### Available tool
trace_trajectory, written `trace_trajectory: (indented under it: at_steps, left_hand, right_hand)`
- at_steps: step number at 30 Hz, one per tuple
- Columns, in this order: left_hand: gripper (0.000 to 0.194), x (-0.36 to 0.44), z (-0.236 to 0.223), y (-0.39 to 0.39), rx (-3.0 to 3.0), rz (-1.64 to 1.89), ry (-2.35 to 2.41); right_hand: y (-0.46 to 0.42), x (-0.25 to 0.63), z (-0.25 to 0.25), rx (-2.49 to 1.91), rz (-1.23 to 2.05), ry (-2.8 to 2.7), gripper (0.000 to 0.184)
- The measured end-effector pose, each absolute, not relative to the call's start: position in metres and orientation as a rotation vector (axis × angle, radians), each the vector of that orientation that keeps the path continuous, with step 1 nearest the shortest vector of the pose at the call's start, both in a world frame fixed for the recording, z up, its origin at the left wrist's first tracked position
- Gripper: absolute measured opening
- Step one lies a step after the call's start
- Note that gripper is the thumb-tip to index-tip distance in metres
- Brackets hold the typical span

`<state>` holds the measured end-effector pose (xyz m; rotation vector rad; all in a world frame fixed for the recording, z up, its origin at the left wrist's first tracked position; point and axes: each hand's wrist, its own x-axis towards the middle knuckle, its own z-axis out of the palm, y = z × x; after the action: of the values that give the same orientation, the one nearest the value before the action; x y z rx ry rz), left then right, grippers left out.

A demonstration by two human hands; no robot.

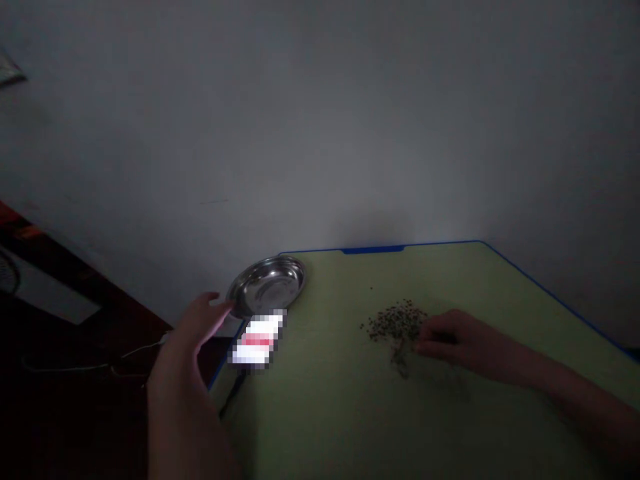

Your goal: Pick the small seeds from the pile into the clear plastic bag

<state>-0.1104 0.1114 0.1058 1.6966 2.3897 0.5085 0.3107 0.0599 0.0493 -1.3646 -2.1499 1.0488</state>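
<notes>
- Left hand (pixel 200 320): at the bowl's near left rim, thumb set apart from the fingers; you seem to touch the rim, but whether you grip it cannot be told.
- Right hand (pixel 455 339): at the pile's right side, fingers curled, thumb and forefinger tips close together; whether you pinch a grain cannot be told.
- Pile (pixel 395 321): small dark grains, loosely spread on the table, just left of your right fingertips.
- Wisp (pixel 400 361): greyish, blurred, at the pile's near side; nature unclear.
- Stray grain (pixel 371 288): single, apart from the pile on its far side.
- Bowl (pixel 274 288): shiny metal, at the table's far left corner, seemingly overhanging the edge.
- Risk, bowl: a knock or slack hold from your left hand could tip it off that edge.
- Risk, grains: a broad sweep of your right hand could scatter them; dim light makes strays easy to miss.
- Screen (pixel 257 340): lit, pixelated, beside the bowl; your left forearm could nudge it.
- Cord (pixel 233 393): dark, near the screen; likely a snag for your sleeve or wrist.
- Table (pixel 320 407): pale green top, blue edging, blue tab (pixel 373 251) at the far side.
- Wall (pixel 320 133): plain, grey, behind the table.
- Cable (pixel 65 369): white, in the dark area at your left.
</notes>
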Motion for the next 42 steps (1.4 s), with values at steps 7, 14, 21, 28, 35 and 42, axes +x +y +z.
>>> trace_trajectory:
  at_steps: [7,14,21,28,35,42]
  left_hand:
    - [0.031,-0.034,0.148,0.106,1.753,0.8,2.293]
    - [0.019,0.051,0.097,0.133,2.404,0.401,1.695]
    - [0.022,0.05,0.057,0.138,2.363,0.251,1.477]
    - [0.028,0.047,0.047,0.142,2.298,0.231,1.441]
    - [0.035,0.052,0.043,0.145,2.307,0.267,1.46]
    - [0.036,0.054,0.044,0.142,2.334,0.263,1.507]
  right_hand:
    - [0.081,0.336,0.06,-1.419,0.715,-1.892,0.036]
    - [0.1,0.364,0.049,-1.538,0.588,-1.788,0.04]
    - [0.11,0.379,0.034,-1.636,0.521,-1.825,0.041]
    - [0.114,0.389,0.027,-1.708,0.505,-1.923,0.038]
    - [0.111,0.394,0.03,-1.761,0.608,-2.069,0.037]
    - [0.102,0.398,0.041,-1.712,0.927,-2.246,0.041]
